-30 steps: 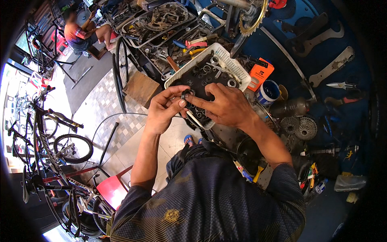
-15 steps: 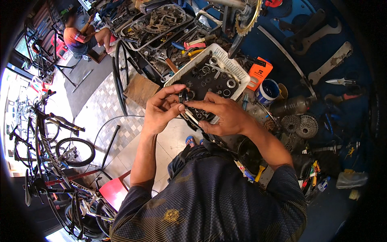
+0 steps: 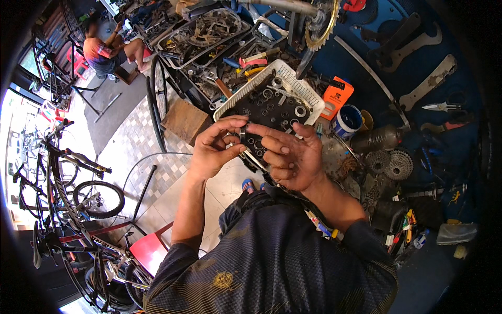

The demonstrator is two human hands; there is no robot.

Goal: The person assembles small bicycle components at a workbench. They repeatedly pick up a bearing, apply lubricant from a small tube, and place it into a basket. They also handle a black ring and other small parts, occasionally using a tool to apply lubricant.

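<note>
- While the left hand pinches a small dark ring between thumb and fingertips above the near edge of a white perforated plastic basket, the right hand grips nothing visible: index finger stretched toward the ring, thumb spread, other fingers curled. Whether that fingertip touches it, I cannot tell.
- The ring looks like metal, so probably light, stiff and hard to break; any grease would make it slippery. Its outer rim seems the best hold.
- Loose rings and washers lie on the basket's dark bottom; an orange box and a blue-and-white tub stand beside it.
- Around are bicycles, a tiled floor and a seated co-worker.
</note>
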